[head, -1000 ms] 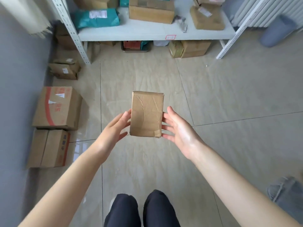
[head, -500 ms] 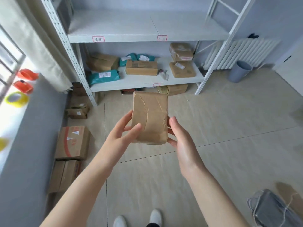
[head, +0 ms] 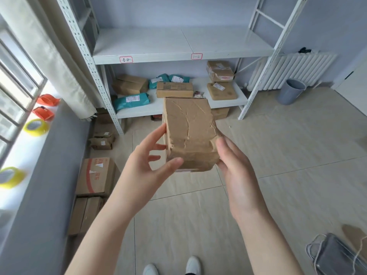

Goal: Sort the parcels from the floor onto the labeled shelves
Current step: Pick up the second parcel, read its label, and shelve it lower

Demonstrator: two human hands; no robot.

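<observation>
Parcel [head: 189,133], a brown taped package, is held in mid-air between left hand [head: 148,165] and right hand [head: 236,167], fingers clasping its lower sides; its long axis points away toward the labelled shelf [head: 158,58] ahead.

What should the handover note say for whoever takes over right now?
Left hand and right hand: both hold the crumpled brown taped cardboard parcel in the air, facing the white metal shelving unit.
Done: lower shelf carries brown boxes and teal mailer bags.
Left: place this parcel; its label is not visible. Upper labeled shelf has no parcels. Brown cardboard boxes remain on the floor along the left wall.
</observation>
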